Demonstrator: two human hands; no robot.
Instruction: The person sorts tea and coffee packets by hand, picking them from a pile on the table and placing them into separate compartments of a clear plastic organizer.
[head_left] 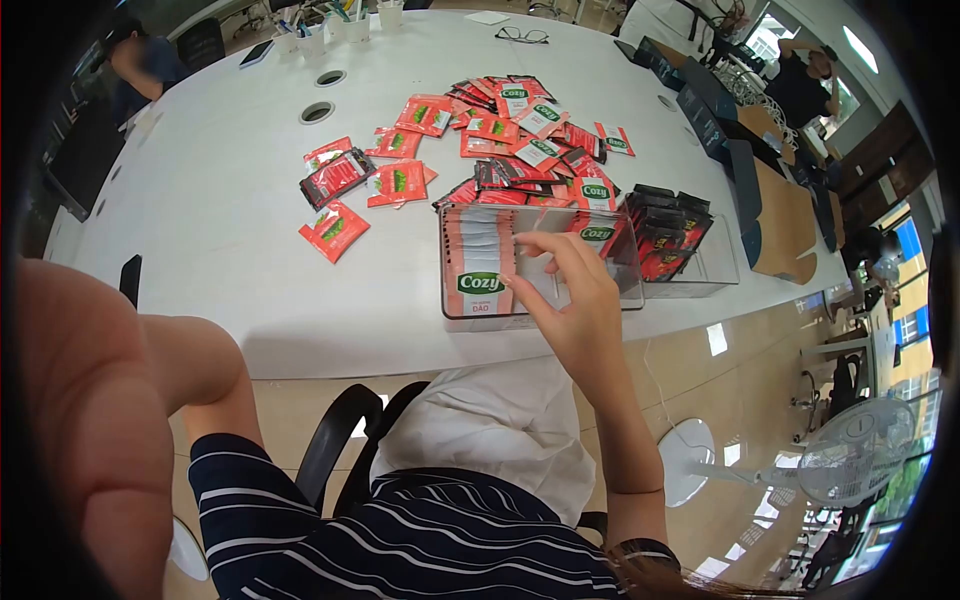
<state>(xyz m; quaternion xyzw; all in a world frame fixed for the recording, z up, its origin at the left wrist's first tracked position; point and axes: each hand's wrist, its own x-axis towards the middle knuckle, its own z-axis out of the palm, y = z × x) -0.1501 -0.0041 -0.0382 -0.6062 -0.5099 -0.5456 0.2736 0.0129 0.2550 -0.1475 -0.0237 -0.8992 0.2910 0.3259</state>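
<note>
My right hand (573, 295) is over a clear plastic box (545, 321) near the table's front edge. Its thumb and fingers are apart, with the tips at the side of a tight row of Cozy sachets (480, 270) in the left compartment. I see nothing held between them. One more Cozy sachet (597, 235) shows in the right part of the box. Very close to the camera, my left hand (90, 430) fills the lower left; its fingertips are out of sight. Behind the box lies a loose pile of red sachets (490, 127), some with Cozy labels up.
A second clear box (690, 290) with dark sachets (665, 235) stands at right. Several red sachets (335, 230) lie left of the pile. Open cardboard boxes (775, 220) line the right edge. Glasses (522, 35), a phone (256, 54) and cups (311, 42) are far back. Other people are nearby.
</note>
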